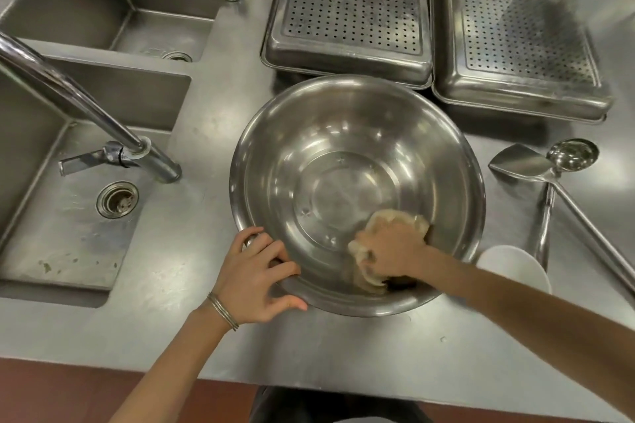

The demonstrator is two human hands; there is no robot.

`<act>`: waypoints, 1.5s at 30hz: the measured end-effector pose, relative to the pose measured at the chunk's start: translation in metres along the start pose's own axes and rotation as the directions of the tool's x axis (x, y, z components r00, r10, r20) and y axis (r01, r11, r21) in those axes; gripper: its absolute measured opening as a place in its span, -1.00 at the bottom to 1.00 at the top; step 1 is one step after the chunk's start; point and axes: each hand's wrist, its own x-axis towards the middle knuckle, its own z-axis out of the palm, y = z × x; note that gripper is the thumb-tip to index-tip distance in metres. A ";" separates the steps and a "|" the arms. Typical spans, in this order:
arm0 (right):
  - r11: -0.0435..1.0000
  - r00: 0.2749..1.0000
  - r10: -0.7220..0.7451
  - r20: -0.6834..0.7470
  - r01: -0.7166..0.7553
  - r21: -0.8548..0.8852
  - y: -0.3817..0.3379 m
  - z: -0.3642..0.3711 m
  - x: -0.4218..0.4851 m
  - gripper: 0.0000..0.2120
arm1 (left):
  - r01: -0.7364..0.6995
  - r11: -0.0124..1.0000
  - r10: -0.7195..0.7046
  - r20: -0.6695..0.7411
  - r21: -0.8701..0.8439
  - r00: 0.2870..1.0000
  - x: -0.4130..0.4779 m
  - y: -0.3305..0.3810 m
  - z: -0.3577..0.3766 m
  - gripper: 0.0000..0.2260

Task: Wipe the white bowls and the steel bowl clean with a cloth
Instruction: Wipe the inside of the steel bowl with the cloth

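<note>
From the head view, the steel bowl [343,134] sits upright on the worktop [343,347], and everything else is placed from it. The left hand [256,276] grips the bowl's near-left rim, fingers curled over the edge and thumb spread along the outside, steadying it. The right hand [391,244] is inside the bowl, closed round a bunched beige cloth [369,280] and pressing it against the near inner wall, just above the flat bottom.

A white bowl [508,264] stands just right of the steel bowl, touching or nearly touching its rim and partly hidden by the right forearm. Whether it is one bowl or a stack cannot be told. Further right lie a ladle [572,154] and a flat turner [519,161]. Two perforated trays [350,3] sit behind the bowl, and two sinks [68,223] lie to its left.

The step in hand looks like wiping the steel bowl's inside. The far wall and bottom probably need covering next, which calls for sweeping the cloth round while the left hand holds or turns the rim. Whether the white bowl has been wiped cannot be told.
</note>
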 end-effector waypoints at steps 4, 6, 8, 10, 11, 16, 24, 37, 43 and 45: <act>0.899 0.986 -0.156 0.057 0.117 0.422 -0.047 -0.012 -0.008 -0.71 | -0.002 0.999 0.001 0.028 0.043 1.000 0.000 -0.001 -0.001 -0.57; 0.850 0.977 -0.211 0.012 0.178 0.495 -0.045 -0.024 -0.018 -0.71 | 0.000 0.999 -0.002 0.036 0.053 0.999 0.000 0.000 -0.002 -0.57; 0.863 0.969 -0.248 -0.025 0.232 0.448 -0.025 -0.033 -0.035 -0.71 | 0.012 0.998 -0.013 0.030 0.058 0.999 0.000 0.003 -0.001 -0.57; 0.918 0.966 -0.237 -0.099 0.256 0.301 -0.001 -0.032 -0.058 -0.75 | 0.029 0.998 -0.030 0.016 0.056 0.999 -0.001 0.006 0.000 -0.57; 0.951 0.959 -0.207 -0.195 0.245 0.192 0.011 -0.029 -0.069 -0.79 | 0.036 0.998 -0.036 0.012 0.057 0.999 -0.001 0.008 0.000 -0.57; 0.998 0.806 -0.021 -0.591 0.055 0.039 0.034 0.001 -0.113 -0.68 | 0.065 0.995 -0.064 -0.003 0.073 0.998 -0.001 0.017 0.000 -0.57; 0.986 0.739 -0.016 -0.673 0.124 0.114 -0.066 0.018 -0.104 -0.64 | 0.085 0.990 -0.085 -0.009 0.109 0.996 -0.007 0.025 0.002 -0.60; 0.608 0.604 0.704 -0.372 -0.244 0.755 0.109 0.037 -0.111 -0.68 | 0.112 0.987 -0.113 -0.004 0.116 0.994 -0.009 0.032 0.001 -0.60; 0.482 0.627 0.705 -0.331 -0.083 0.872 0.064 0.058 -0.108 -0.69 | 0.132 0.981 -0.138 0.034 0.142 0.990 -0.022 0.025 -0.007 -0.57; 0.565 0.737 0.585 -0.339 -0.071 0.822 0.060 0.063 -0.104 -0.64 | 0.151 0.977 -0.160 0.049 0.148 0.986 -0.031 0.020 -0.013 -0.56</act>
